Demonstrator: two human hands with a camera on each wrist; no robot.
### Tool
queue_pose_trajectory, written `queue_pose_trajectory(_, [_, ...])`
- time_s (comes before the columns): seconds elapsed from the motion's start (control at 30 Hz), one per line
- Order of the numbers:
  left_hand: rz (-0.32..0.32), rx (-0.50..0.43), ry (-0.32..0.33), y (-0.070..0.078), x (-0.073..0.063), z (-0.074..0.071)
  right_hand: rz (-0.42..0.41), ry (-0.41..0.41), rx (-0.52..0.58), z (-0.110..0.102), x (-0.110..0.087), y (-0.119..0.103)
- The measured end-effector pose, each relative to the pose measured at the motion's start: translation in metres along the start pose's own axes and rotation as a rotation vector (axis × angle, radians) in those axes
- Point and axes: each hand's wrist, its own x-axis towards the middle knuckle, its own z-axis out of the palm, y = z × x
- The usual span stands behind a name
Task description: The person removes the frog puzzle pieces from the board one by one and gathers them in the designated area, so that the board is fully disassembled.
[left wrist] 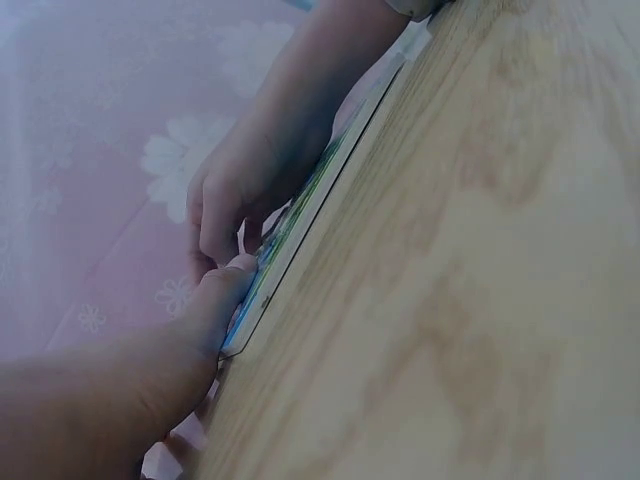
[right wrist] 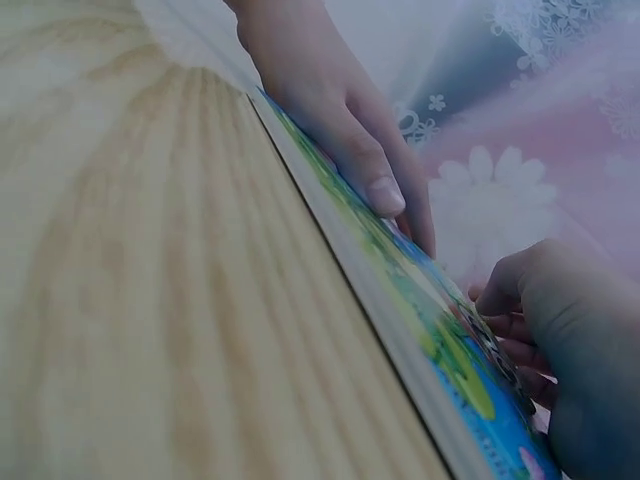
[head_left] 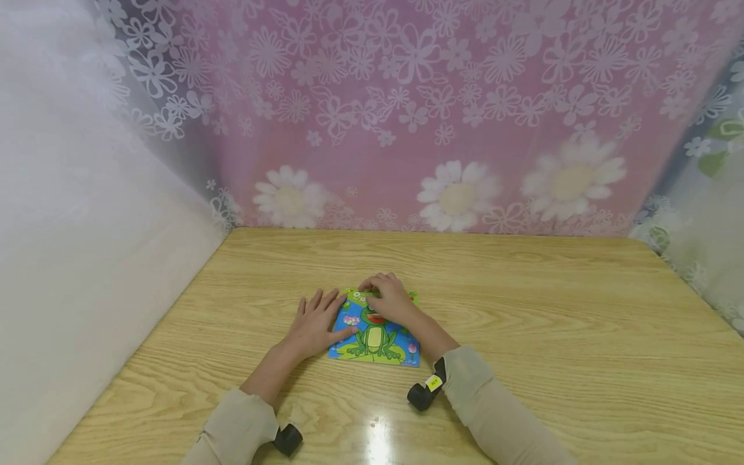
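A frog puzzle board (head_left: 374, 339) lies flat on the wooden table, its picture a green frog on a lily pad against blue. My left hand (head_left: 314, 326) rests along the board's left side, fingers spread and straight, the thumb lying over the picture. Over the board's upper part, my right hand (head_left: 392, 302) bends its fingers and thumb down to the surface near the frog's head. The right wrist view shows the bent right hand (right wrist: 570, 330) close above the board (right wrist: 440, 330). Whether a piece is between its fingertips is hidden.
The wooden table (head_left: 523, 297) extends around the board on all sides. A pink flowered curtain (head_left: 372, 129) hangs behind it, and a white sheet (head_left: 104, 194) borders the left. Each wrist carries a black camera mount, such as the one (head_left: 424, 394) at the right cuff.
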Motion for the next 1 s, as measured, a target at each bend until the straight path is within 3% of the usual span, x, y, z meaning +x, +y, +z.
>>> queue_pose_trajectory(0.1, [0.003,-0.002,0.007,-0.0007,0.0008,-0.0004,0.004,-0.011,0.038,-0.0015,0.0010,0.0021])
queue_pose_trajectory(0.73, [0.017,-0.001,0.022,-0.0013,0.0000,-0.0008,-0.015,-0.091,-0.019,-0.0050,-0.0001,0.0068])
queue_pose_trajectory(1.0, [0.012,0.020,0.011,-0.0007,-0.0001,0.0023,-0.051,-0.086,-0.025,-0.0036,-0.0020,0.0099])
